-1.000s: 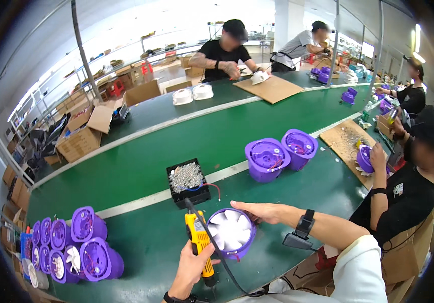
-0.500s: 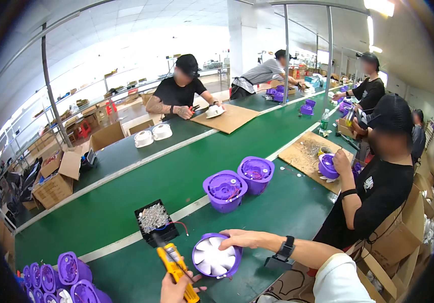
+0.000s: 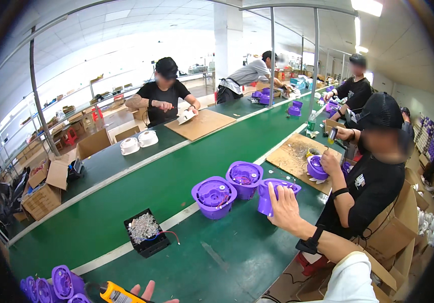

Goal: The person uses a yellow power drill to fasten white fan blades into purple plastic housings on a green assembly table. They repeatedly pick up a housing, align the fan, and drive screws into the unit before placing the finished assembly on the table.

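While the left hand (image 3: 146, 293) grips a yellow screwdriver (image 3: 118, 293) at the 6 o'clock edge, a black screw tray (image 3: 147, 232) sits on the green belt (image 3: 126, 197). Open belt separates tray from two purple housings (image 3: 214, 196). At 3 o'clock, right hand (image 3: 283, 208) fingers clasp a third purple housing (image 3: 273, 194) near the belt edge.

Right hand (image 3: 283, 212) grips purple housing (image 3: 272, 194); left hand (image 3: 149, 293) holds yellow screwdriver (image 3: 118, 294).
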`<action>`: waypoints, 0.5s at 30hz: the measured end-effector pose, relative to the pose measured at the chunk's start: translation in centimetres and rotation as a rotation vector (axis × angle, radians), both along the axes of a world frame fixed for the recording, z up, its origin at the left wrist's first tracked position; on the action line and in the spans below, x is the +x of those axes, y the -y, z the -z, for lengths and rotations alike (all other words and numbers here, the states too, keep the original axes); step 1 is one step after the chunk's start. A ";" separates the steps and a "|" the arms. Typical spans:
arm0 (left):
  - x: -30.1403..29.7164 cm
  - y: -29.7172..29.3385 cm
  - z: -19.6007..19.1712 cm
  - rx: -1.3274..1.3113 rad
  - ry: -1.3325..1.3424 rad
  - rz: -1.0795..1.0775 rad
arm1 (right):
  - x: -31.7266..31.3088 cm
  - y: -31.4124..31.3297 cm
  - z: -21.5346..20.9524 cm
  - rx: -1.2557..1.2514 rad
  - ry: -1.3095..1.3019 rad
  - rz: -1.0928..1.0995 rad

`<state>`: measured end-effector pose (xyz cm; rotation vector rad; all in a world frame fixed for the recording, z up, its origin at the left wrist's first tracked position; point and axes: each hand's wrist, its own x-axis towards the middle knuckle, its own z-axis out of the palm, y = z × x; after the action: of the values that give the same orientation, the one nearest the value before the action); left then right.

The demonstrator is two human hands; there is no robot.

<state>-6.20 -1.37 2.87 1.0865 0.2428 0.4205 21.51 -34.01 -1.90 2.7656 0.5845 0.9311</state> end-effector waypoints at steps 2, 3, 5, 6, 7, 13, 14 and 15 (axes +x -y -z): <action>-0.1 -0.2 0.5 -0.033 0.053 0.011 | 0.1 0.3 1.1 -0.023 0.019 -0.029; -0.2 -0.3 0.7 -0.047 0.070 0.011 | -0.2 0.1 1.4 -0.023 0.014 -0.074; -0.2 -0.3 0.8 -0.048 0.087 -0.006 | -1.1 -0.3 1.7 -0.054 0.001 -0.136; -0.2 -0.4 0.9 -0.050 0.099 -0.015 | -1.8 -0.4 1.9 -0.052 -0.014 -0.157; -0.2 -0.5 1.1 -0.057 0.111 -0.012 | -2.6 -0.6 2.2 -0.051 -0.030 -0.179; -0.3 -0.8 2.0 -0.045 0.164 0.022 | -3.5 2.2 6.4 -0.021 0.002 -0.183; -0.4 -0.8 2.0 -0.048 0.168 0.021 | -3.3 2.4 6.6 0.022 0.006 -0.190; -0.5 -0.9 2.0 -0.052 0.174 0.017 | -2.9 2.6 6.5 0.068 0.007 -0.190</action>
<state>-6.71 -0.48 0.92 0.9945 0.0898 0.4878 18.56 -36.56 -8.41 2.8025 0.8411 1.0163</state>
